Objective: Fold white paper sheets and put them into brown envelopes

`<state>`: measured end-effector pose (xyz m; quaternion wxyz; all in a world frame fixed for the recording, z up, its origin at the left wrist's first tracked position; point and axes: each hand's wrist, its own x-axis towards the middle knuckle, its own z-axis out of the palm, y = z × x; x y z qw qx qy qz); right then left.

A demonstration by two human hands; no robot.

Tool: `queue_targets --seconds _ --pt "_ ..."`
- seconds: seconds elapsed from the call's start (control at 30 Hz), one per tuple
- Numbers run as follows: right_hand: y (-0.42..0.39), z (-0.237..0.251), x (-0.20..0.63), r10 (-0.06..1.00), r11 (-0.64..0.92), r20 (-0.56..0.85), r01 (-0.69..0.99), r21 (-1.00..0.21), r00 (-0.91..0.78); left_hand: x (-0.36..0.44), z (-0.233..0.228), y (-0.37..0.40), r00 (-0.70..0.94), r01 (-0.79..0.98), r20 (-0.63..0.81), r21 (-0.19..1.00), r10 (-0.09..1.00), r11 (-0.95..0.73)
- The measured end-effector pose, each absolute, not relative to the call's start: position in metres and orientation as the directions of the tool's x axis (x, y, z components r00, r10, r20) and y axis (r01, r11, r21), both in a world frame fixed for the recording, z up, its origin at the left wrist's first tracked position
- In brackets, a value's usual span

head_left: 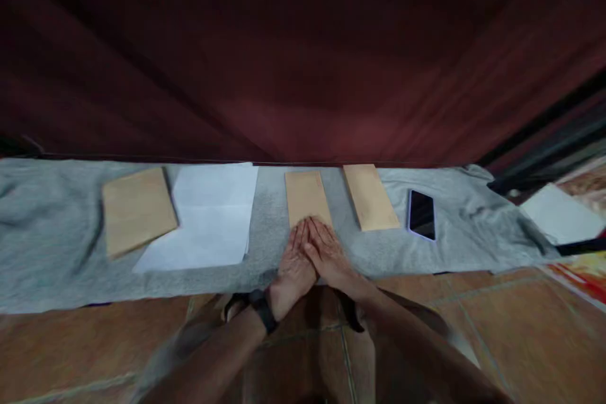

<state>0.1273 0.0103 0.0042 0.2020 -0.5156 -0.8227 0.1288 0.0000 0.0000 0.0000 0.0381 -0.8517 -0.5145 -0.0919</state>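
Three tan envelopes lay on the grey cloth point(57, 227): a wide envelope point(137, 209) at left of centre, a narrow middle envelope point(307, 197) at centre, and a slanted envelope point(370, 196) just right of it. One white sheet point(208, 218) lay between the wide and the middle one, its left edge tucked under the wide one, and one dark phone point(421, 214) sat right of the slanted one. The middle envelope looked plain, flat and upright in the frame. The left hand point(294, 268) and right hand point(329, 259) lay flat, fingers extended and side by side, touching each other, pressing its lower end; neither pinched anything.
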Motion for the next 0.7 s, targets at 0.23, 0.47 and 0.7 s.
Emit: queue_targets --seconds 0.23,0.47,0.7 --pt "0.002 -0.002 0.145 0.875 0.484 0.208 0.812 -0.327 -0.438 -0.007 -0.003 -0.006 0.444 0.883 0.225 0.055 0.867 -0.466" --pt "-0.003 -0.005 0.156 0.848 0.522 0.231 0.829 -0.202 -0.477 -0.008 0.006 -0.011 0.405 0.908 0.156 0.049 0.901 -0.416" --pt "-0.007 -0.007 0.172 0.851 0.518 0.198 0.839 -0.166 -0.487 -0.011 0.013 -0.018 0.387 0.921 0.083 0.015 0.919 -0.389"
